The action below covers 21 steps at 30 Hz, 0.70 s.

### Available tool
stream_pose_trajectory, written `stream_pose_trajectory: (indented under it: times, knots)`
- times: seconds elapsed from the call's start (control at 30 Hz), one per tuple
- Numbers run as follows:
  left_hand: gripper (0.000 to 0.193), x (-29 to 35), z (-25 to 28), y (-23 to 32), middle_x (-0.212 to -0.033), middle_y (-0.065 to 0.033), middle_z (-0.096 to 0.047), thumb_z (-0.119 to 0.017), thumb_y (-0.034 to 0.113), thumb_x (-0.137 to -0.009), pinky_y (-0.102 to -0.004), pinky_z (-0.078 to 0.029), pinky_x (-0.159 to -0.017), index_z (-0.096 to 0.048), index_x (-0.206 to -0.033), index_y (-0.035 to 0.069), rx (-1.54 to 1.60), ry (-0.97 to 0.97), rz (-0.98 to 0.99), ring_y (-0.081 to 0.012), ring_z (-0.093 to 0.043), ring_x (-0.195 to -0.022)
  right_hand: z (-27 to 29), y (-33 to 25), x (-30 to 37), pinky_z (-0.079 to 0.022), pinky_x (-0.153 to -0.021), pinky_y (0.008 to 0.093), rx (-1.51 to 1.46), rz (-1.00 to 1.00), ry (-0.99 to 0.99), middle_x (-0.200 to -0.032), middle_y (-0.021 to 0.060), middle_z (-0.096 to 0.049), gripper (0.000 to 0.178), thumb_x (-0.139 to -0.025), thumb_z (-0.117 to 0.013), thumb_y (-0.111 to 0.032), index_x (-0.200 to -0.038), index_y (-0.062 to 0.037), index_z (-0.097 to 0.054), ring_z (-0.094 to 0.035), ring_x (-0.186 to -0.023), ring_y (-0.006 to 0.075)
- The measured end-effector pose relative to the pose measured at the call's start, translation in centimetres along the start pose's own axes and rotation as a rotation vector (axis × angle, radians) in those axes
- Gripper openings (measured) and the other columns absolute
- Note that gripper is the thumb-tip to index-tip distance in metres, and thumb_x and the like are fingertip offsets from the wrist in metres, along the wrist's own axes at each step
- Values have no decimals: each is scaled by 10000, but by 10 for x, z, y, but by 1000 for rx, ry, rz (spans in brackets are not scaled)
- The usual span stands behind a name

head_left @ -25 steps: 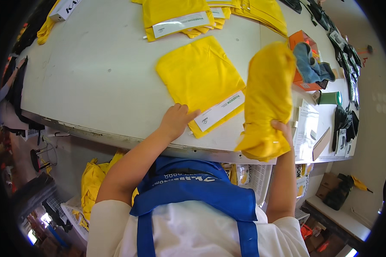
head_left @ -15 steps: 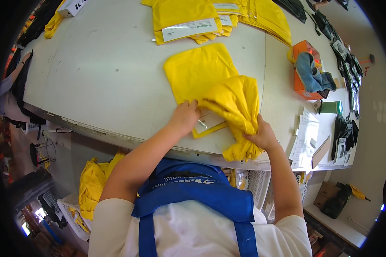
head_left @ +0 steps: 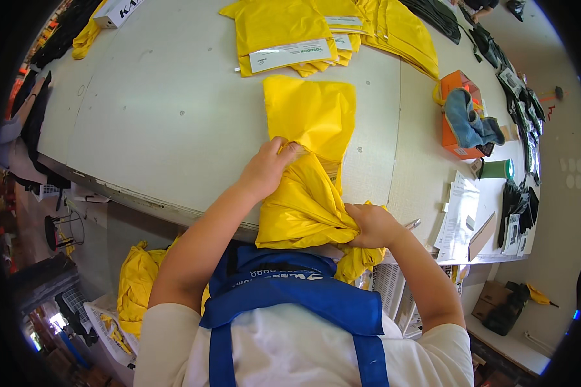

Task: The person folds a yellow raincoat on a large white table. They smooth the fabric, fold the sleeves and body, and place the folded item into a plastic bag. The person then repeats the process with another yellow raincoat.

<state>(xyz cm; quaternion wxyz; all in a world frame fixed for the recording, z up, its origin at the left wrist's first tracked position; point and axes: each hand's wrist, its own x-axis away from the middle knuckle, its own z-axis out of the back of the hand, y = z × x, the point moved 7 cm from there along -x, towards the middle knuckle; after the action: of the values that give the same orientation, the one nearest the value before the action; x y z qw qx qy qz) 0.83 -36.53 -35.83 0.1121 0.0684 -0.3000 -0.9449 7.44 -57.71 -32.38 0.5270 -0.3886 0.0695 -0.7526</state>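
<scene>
A yellow fabric pouch [head_left: 310, 113] lies near the front edge of the table, its far part spread flat. Toward me, a bunched yellow fabric [head_left: 300, 206] is gathered against it and hangs over the edge; whether the two are one piece, I cannot tell. A sliver of pale label [head_left: 332, 169] shows between them. My left hand [head_left: 265, 169] pinches the fabric where the flat part meets the folds. Closed round the bunched fabric at its right side is my right hand [head_left: 374, 227], its fingertips partly hidden in the folds.
Labelled yellow pouches [head_left: 284, 29] are piled at the far side. To the right stand an orange box [head_left: 454, 135] with denim cloth [head_left: 465, 113] and a green roll [head_left: 497, 169], near paper sheets [head_left: 458, 209]. Yellow fabric [head_left: 135, 277] hangs below left. Another person's arm [head_left: 27, 106] shows far left.
The bunched fabric has come toward me and left, over the table edge, with my right hand. The flat part has straightened, and most of the label is now covered.
</scene>
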Motion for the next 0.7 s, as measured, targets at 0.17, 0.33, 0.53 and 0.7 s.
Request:
stream_pose_trajectory:
  times: [0.17, 0.33, 0.53, 0.7]
  knots:
    - [563, 2, 6, 0, -1160, -173, -488, -476, -58, -835, -380, -475, -874, -444, -1356, 154, -57, -127, -98, -345, -531, -1040, 13, 9, 2, -495, -778, 437, -51, -218, 59, -922, 188, -646, 549, -662, -736, -344, -1072, -53, -517, -620, -873, 383]
    - [710, -2, 8, 10, -1143, -152, -478, -466, -76, -825, -346, -471, -875, -354, -1437, 266, -24, -220, -7, -327, -538, -1017, 9, -7, 11, -492, -774, 435, -87, -100, 8, -901, 219, -641, 583, -659, -756, -329, -1123, -60, -527, -611, -877, 403]
    - [668, 6, 18, 5, -1107, -142, -474, -490, -80, -799, -336, -475, -852, -443, -1377, 251, 33, -265, -97, -313, -544, -976, 16, 12, -3, -487, -795, 432, -157, -238, 77, -938, 225, -647, 590, -661, -767, -317, -1118, -43, -514, -612, -902, 406]
    - [308, 18, 30, 10, -991, -156, -509, -492, -8, -812, -369, -483, -783, -519, -1099, 100, 20, -15, -143, -323, -546, -920, 28, 24, 7, -482, -806, 440, -201, -487, 261, -948, 238, -648, 594, -688, -762, -318, -1118, -16, -485, -611, -927, 414]
